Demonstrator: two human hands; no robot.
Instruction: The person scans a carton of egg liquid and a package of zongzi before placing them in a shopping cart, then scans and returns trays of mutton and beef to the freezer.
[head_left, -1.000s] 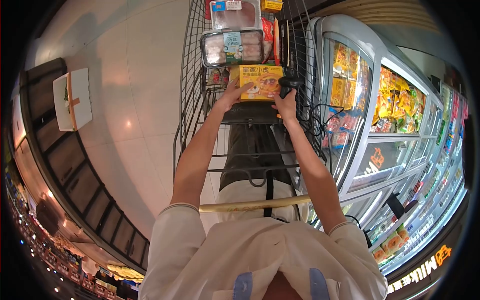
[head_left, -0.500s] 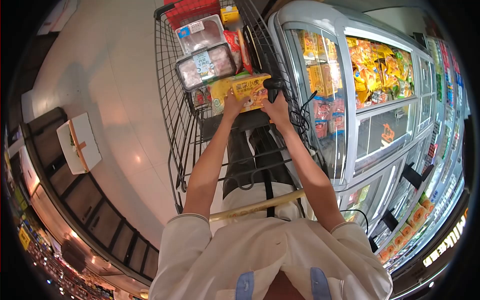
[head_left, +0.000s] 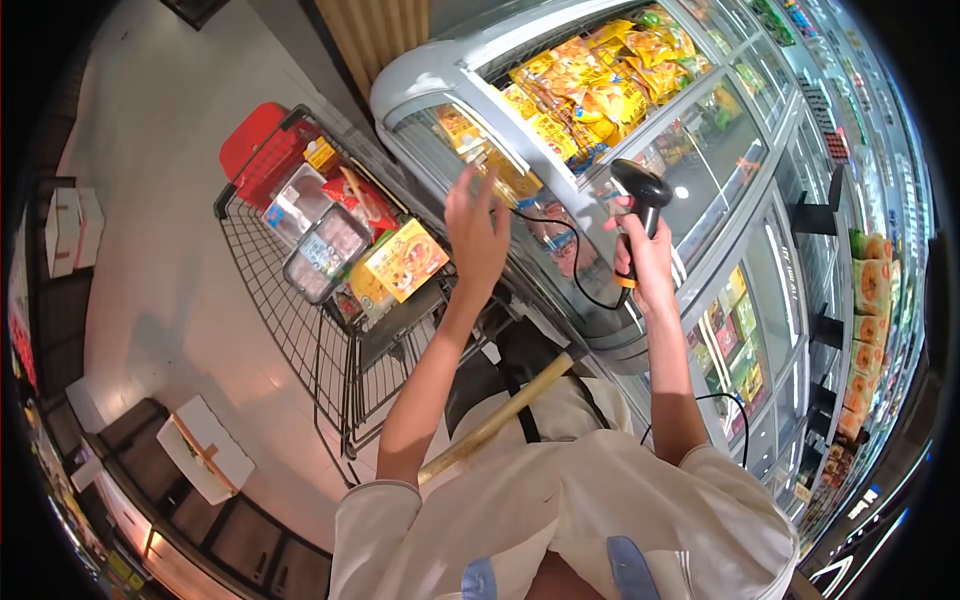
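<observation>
scanner (head_left: pixel 641 200) sits gripped in the right hand (head_left: pixel 646 250); left hand (head_left: pixel 477 230) hovers empty, fingers spread.

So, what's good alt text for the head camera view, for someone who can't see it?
A person's right hand grips a black handheld scanner beside a freezer of yellow packets; the open left hand looks empty, near a cart of packaged food.

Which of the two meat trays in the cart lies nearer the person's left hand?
The black-rimmed tray, closer to the large yellow box; the other tray lies farther from the left hand.
</observation>
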